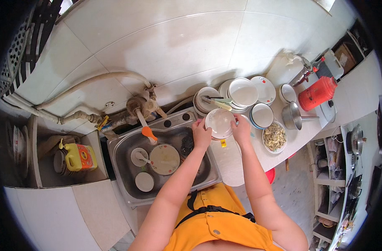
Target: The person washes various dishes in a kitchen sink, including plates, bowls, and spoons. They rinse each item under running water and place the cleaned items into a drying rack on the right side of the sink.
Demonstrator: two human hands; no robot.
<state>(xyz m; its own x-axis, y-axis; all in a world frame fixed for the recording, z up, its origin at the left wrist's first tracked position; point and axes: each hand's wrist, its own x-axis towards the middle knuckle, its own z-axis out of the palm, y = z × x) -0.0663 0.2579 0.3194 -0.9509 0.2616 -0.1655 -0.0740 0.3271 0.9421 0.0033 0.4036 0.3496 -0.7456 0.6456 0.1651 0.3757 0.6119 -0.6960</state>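
A white ceramic bowl (pixel 220 123) with a faint pattern is between my two hands, over the counter just right of the sink. My left hand (pixel 202 134) grips its left rim, and my right hand (pixel 240 128) grips the right rim. Reddish edges show beneath the bowl; whether other bowls are stacked there I cannot tell. Behind it, a peeler (pixel 221 104) and other handled utensils lie across a stack of bowls (pixel 208 93). A yellow tag (pixel 223 143) shows just below the held bowl.
The steel sink (pixel 191 182) holds a large plate (pixel 164 159), small bowls (pixel 144 182), a white spoon (pixel 142 157) and a dark scrubber (pixel 187 145). On the counter (pixel 230 166) are stacked bowls (pixel 262 115), a plate of food (pixel 274 137), a steel saucepan (pixel 293 116) and a red thermos (pixel 317 93).
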